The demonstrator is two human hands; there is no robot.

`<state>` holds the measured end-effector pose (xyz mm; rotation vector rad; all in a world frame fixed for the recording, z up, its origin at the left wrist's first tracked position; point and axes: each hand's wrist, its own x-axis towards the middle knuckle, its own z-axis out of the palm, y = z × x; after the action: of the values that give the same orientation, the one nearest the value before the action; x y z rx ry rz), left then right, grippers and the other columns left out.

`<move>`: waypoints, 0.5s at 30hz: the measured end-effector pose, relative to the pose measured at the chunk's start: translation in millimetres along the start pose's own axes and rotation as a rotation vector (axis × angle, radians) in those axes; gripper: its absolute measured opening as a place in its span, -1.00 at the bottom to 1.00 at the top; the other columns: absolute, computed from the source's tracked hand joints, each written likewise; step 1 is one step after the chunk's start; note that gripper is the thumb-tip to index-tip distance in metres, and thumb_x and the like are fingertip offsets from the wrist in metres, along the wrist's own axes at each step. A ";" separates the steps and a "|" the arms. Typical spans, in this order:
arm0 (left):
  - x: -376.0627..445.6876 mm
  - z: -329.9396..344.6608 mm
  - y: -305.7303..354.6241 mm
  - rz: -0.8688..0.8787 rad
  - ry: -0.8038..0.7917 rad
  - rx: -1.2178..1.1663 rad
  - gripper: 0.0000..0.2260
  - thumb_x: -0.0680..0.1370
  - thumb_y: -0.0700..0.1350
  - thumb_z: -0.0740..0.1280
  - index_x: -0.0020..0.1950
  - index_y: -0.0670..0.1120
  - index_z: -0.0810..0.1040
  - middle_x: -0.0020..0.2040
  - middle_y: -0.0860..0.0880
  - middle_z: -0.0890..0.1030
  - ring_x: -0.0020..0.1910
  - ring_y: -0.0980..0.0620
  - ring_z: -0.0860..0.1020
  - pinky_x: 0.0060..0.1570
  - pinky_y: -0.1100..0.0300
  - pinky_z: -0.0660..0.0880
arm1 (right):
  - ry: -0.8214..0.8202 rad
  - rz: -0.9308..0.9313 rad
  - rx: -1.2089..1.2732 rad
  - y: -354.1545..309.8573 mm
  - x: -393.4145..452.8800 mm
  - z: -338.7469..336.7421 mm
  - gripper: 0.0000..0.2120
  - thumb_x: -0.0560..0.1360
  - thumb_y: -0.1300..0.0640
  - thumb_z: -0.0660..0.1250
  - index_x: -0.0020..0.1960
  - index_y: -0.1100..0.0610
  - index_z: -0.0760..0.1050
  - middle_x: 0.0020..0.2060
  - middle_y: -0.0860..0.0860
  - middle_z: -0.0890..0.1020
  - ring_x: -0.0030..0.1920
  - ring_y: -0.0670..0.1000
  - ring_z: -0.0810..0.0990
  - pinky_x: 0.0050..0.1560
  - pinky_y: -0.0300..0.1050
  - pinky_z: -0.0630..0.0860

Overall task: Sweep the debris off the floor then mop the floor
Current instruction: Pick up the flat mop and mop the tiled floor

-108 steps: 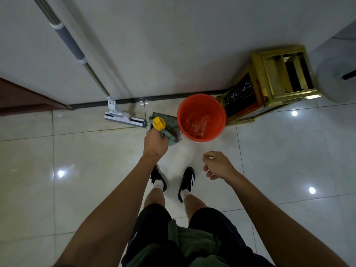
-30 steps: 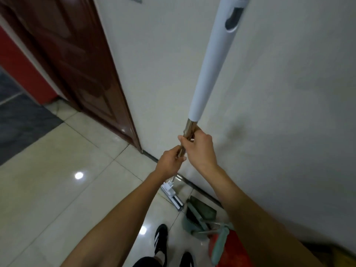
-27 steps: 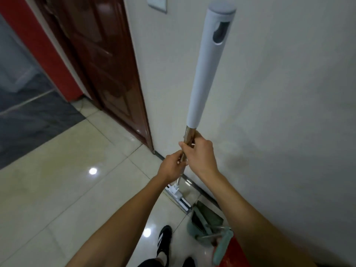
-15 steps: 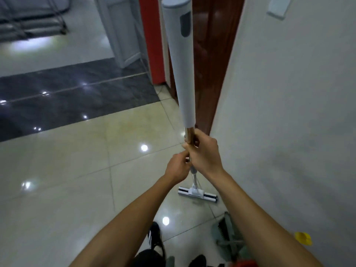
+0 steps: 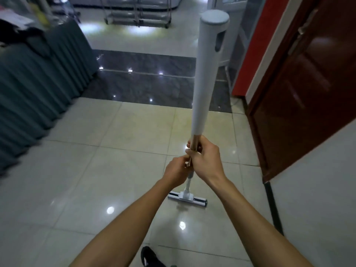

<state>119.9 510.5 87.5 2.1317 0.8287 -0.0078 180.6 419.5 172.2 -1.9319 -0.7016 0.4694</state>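
since half a second ago the view has swung off the wall toward the open room; the mop (image 5: pixel 207 74) is carried round with it, its head (image 5: pixel 187 198) now resting flat on the pale floor (image 5: pixel 77 180) tiles just ahead of the feet, well short of the dark tile band. 3.6 s ago the left hand was at the dustpan by the orange bucket; neither shows now.

right hand (image 5: pixel 205 160): fingers wrapped round the metal shaft just under the white grip sleeve. left hand (image 5: pixel 178 171): curled round the shaft directly below, touching the right hand. pole near upright, tilted slightly toward the camera.

surroundings: dark wooden door (image 5: pixel 308 83) along the right edge, grey pleated cloth (image 5: pixel 38 83) along the left edge, one black shoe (image 5: pixel 149 257) at the bottom edge.

progress, as judgement: no debris visible on the tiles in view, so sweeping looks done. mopping looks only just begun: no wet streaks can be made out on the glossy tiles, though reflections make that hard to tell. left: passes across the whole visible floor.
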 end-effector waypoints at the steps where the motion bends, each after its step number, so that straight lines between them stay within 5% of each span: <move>1: 2.8 -18.1 -19.4 -0.026 0.020 -0.024 -0.77 0.59 -0.20 0.24 -0.23 0.05 0.44 -0.33 0.17 0.48 -0.33 0.08 0.48 -0.37 0.22 0.30 | -0.030 0.000 0.012 -10.5 6.3 22.0 -0.85 0.52 0.19 0.42 -0.04 -0.04 0.52 -0.18 -0.10 0.65 -0.12 -0.04 0.65 -0.04 0.03 0.65; 7: 11.2 -111.3 -110.6 -0.110 0.114 0.008 -0.94 0.61 -0.15 0.28 0.01 -0.03 0.54 -0.09 -0.08 0.66 -0.15 -0.11 0.57 -0.14 0.09 0.50 | -0.178 0.005 0.086 -59.7 33.8 131.8 -0.84 0.52 0.27 0.41 0.02 0.04 0.55 -0.13 -0.11 0.65 -0.09 -0.16 0.62 -0.14 -0.31 0.53; 11: 13.3 -154.0 -158.7 -0.201 0.219 -0.098 -0.72 0.59 0.03 0.33 0.22 -0.06 0.63 0.11 -0.10 0.69 0.11 -0.12 0.64 0.17 -0.03 0.56 | -0.287 -0.020 0.103 -81.1 51.9 185.0 -0.85 0.49 0.26 0.43 0.00 0.06 0.57 -0.15 -0.11 0.66 -0.12 -0.16 0.63 -0.17 -0.34 0.49; 15: 15.6 -187.7 -198.3 -0.251 0.342 -0.028 -0.83 0.59 -0.11 0.33 0.16 0.00 0.61 -0.07 0.01 0.64 -0.11 -0.07 0.54 -0.12 0.12 0.46 | -0.400 -0.052 0.109 -94.8 73.7 233.1 -0.86 0.50 0.25 0.42 0.01 0.06 0.59 -0.13 -0.08 0.67 -0.11 -0.10 0.65 -0.11 -0.28 0.57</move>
<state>-29.6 738.5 67.4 2.0177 1.2844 0.2416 72.3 657.6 153.8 -1.7285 -0.9574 0.8577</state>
